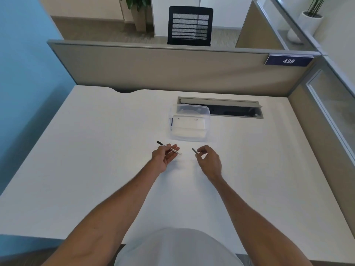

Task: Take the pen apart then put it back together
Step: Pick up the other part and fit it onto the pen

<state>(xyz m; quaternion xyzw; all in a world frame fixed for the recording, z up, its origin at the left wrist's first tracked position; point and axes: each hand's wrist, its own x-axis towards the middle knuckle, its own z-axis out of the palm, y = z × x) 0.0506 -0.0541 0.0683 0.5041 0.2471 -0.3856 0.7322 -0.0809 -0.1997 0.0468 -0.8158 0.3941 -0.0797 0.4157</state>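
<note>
We are holding the pen apart in two pieces, just in front of the clear rectangular plastic container point(189, 122).

Our left hand point(163, 157) is pinching the slim white pen barrel with a black end point(169, 148), and our right hand point(208, 160) is gripping the small black cap point(194, 150) at its fingertips, both above the white table point(96, 150) nearer us than the container. We are judging the cap's light fingertip hold the weak point: it may slip, drop and roll off.

Above the white bench point(96, 150), the left hand point(164, 156) pinches the pen body point(170, 148); the right hand point(208, 160) grips a small dark piece point(194, 150), probably the cap. A clear container point(189, 123) sits beyond.
</note>
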